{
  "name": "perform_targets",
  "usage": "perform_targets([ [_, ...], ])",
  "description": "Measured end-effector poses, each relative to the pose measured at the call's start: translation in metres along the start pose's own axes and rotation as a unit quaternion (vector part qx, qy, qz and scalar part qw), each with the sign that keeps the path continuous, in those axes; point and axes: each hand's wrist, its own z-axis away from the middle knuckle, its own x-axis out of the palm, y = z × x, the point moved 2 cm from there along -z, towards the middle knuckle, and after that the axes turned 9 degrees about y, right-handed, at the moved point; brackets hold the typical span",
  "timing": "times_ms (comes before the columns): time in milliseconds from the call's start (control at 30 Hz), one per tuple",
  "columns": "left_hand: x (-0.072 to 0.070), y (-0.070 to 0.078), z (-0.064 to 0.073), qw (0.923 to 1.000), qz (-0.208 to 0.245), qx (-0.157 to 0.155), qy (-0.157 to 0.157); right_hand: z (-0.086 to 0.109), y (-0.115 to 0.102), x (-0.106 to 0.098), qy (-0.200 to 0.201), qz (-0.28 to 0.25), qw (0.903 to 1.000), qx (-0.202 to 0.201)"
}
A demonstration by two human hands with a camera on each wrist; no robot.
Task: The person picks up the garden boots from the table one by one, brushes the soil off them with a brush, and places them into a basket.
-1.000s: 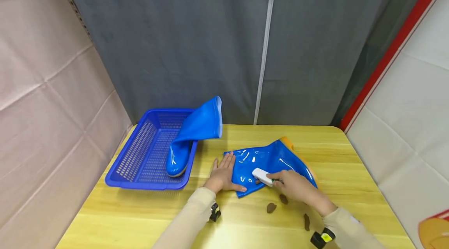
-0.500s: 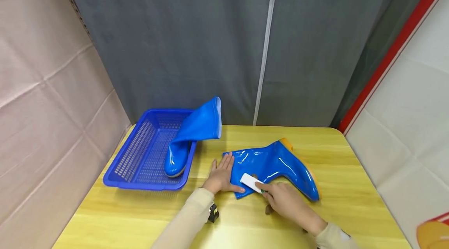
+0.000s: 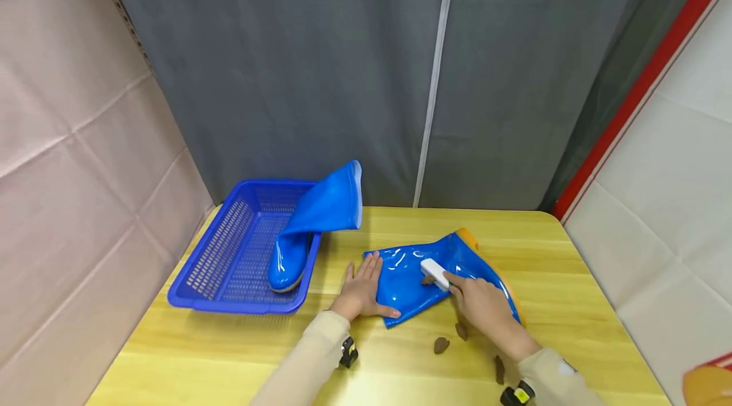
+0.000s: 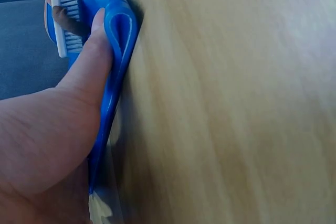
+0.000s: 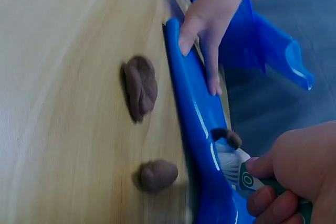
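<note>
A glossy blue rain boot (image 3: 400, 295) with a yellow sole lies on its side on the table, toe to the right. My left hand (image 3: 360, 297) presses on the boot's shaft near its opening, fingers spread and straight, thumb (image 4: 93, 59) along the near edge. In my right hand (image 3: 486, 307) is a white and green scrub brush (image 3: 436, 274), gripped by its handle. Its bristles (image 5: 228, 162) touch the shaft. A brown clay-like lump (image 3: 427, 280) sits against the bristles; the left wrist view also shows this lump (image 4: 68, 20) there.
Several brown lumps lie on the wooden table in front of the boot, among them one lump (image 3: 441, 345) and another lump (image 3: 461, 331). To the left stands a blue plastic basket (image 3: 251, 308); a second blue boot (image 3: 328, 203) leans over its right rim. A grey curtain (image 3: 320, 75) hangs behind.
The brush in my right hand slid left toward the boot's opening, then came back right and away from me, to mid-shaft. My left hand has stayed in place on the boot.
</note>
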Motion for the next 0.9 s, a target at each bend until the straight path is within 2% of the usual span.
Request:
perform_targets([
  [100, -0.001, -0.001, 0.000, 1.0000, -0.004, -0.003, 0.000, -0.004, 0.004, 0.004, -0.017, -0.023, 0.9995, 0.009],
  [200, -0.002, -0.001, 0.002, 1.0000, -0.004, -0.004, -0.008, -0.004, 0.000, 0.005, -0.058, -0.060, 0.9962, 0.022],
  [333, -0.002, -0.002, 0.001, 0.9999, -0.004, -0.006, -0.014, -0.004, -0.012, -0.003, -0.111, -0.095, 0.9889, 0.025],
  [533, -0.010, -0.001, -0.008, 1.0000, -0.009, 0.001, 0.001, -0.004, -0.020, -0.020, -0.139, -0.110, 0.9841, 0.010],
  [633, -0.011, -0.001, -0.009, 0.9999, -0.013, 0.000, 0.000, 0.000, -0.023, -0.024, -0.150, -0.099, 0.9837, -0.004],
  [900, -0.002, 0.002, -0.001, 1.0000, -0.003, -0.001, -0.005, 0.017, -0.025, -0.029, -0.117, -0.013, 0.9928, -0.022],
])
